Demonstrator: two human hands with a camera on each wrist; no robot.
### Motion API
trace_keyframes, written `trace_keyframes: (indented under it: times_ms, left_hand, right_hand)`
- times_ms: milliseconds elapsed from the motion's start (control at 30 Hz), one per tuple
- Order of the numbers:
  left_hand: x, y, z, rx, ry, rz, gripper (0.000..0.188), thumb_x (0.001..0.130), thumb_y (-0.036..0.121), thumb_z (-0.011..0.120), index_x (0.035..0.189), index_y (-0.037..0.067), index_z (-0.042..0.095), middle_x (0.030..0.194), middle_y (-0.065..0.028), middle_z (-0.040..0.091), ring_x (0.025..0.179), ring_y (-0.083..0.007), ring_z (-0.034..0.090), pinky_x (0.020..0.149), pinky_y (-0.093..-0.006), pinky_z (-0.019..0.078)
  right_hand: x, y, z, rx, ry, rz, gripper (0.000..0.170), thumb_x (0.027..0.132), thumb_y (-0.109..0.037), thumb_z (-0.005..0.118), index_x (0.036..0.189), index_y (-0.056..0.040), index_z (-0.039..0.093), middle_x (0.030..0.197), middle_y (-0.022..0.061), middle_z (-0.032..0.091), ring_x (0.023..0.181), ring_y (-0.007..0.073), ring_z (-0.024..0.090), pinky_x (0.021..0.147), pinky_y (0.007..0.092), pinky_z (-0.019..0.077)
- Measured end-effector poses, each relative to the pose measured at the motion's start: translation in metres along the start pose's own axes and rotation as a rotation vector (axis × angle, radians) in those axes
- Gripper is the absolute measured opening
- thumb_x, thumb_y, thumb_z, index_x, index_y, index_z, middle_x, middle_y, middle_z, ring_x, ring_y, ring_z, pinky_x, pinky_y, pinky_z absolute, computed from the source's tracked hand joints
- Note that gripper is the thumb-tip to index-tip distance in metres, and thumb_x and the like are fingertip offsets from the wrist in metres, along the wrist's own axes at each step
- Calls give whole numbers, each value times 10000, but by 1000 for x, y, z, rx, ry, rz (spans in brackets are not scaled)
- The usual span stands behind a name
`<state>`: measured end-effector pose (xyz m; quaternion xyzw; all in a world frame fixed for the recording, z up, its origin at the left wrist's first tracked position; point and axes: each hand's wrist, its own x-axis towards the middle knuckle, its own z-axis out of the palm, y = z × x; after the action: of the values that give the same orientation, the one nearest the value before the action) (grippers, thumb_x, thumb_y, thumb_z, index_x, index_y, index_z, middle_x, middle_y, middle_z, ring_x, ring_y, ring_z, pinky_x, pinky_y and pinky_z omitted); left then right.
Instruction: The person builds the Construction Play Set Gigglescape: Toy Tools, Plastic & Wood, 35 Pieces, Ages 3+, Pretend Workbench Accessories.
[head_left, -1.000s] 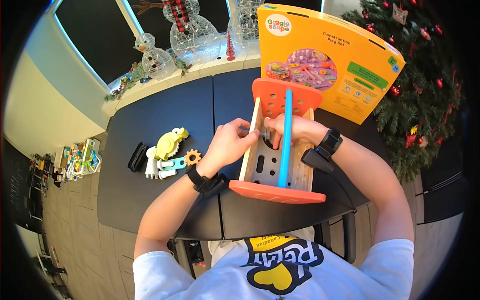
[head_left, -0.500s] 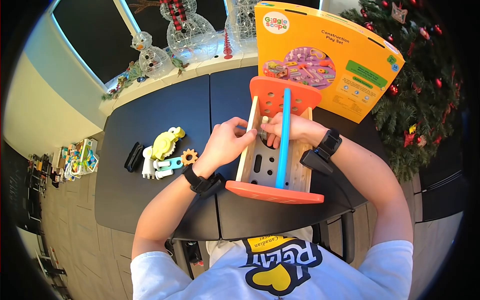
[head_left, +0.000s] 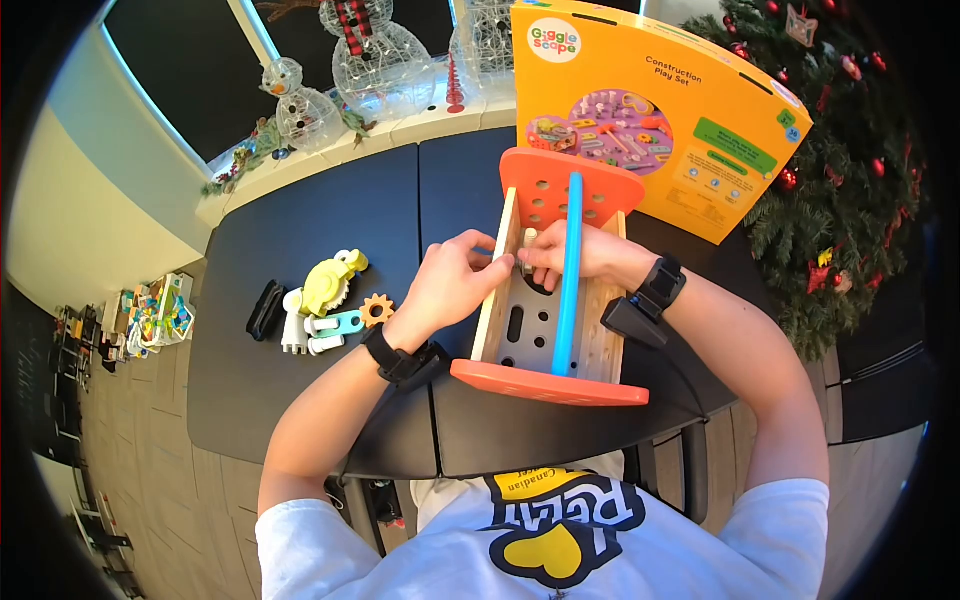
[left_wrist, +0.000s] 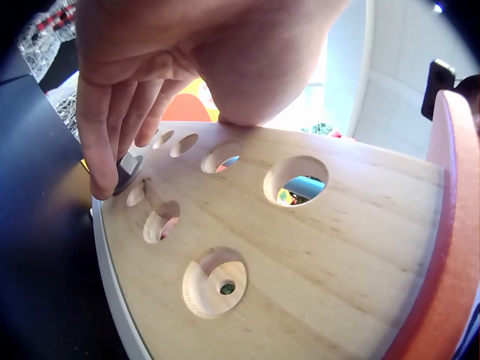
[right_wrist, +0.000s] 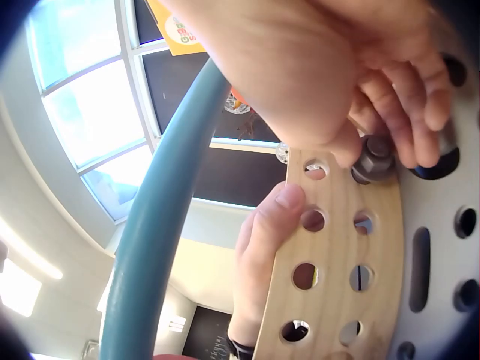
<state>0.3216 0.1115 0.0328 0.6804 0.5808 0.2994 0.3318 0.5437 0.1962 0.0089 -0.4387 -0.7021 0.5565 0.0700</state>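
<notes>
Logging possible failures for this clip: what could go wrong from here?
The right hand pinches the dark nut beside an opening in the grey base; a slip might drop it through. The left hand touches the grey piece outside the wooden side panel; losing contact could let it turn. The blue bar close by may crowd the right hand.

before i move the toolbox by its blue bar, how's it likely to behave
The toolbox should stay stiff, since its wooden side looks solid and flat. Lifted by the blue bar, which runs end to end above it, it would probably hang fairly level but might swing.
</notes>
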Motion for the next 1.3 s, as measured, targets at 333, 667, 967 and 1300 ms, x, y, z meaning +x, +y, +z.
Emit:
trace_keyframes:
  times_ms: [333, 667, 967, 1300]
  left_hand:
    - [0, 1, -2, 18, -37, -20, 449, 979, 333, 703, 1199, -56, 663, 952, -215, 792, 896, -236, 779, 811, -346, 586]
    - [-1, 4, -2, 20, -29, -24, 437, 979, 332, 703, 1199, -44, 668, 926, -208, 793, 874, -231, 780, 801, -343, 586]
    - [-2, 5, -3, 2, -28, -28, 495, 951, 383, 710, 1165, -61, 672, 931, -239, 782, 867, -310, 785, 803, -369, 598]
    - [-1, 4, -1, 0, -22, -21, 458, 967, 350, 708, 1180, -54, 669, 916, -218, 788, 863, -253, 781, 793, -350, 589]
  right_hand:
    - [-11, -16, 6, -21, 57, 46, 490, 1031, -395, 674, 1163, 77, 646, 921, 135, 741, 745, 157, 724, 639, 287, 570]
    - [-7, -14, 1, 107, -14, 181, 501, 1043, -426, 652, 1175, 56, 637, 934, 130, 740, 732, 165, 728, 641, 288, 576]
    - [-12, -7, 3, 72, 43, -48, 358, 931, -217, 815, 1128, 25, 638, 927, 126, 728, 768, 182, 746, 645, 289, 595]
    - [-4, -8, 7, 96, -17, 114, 508, 1110, -367, 518, 1158, 116, 667, 949, 205, 773, 795, 260, 777, 695, 334, 611]
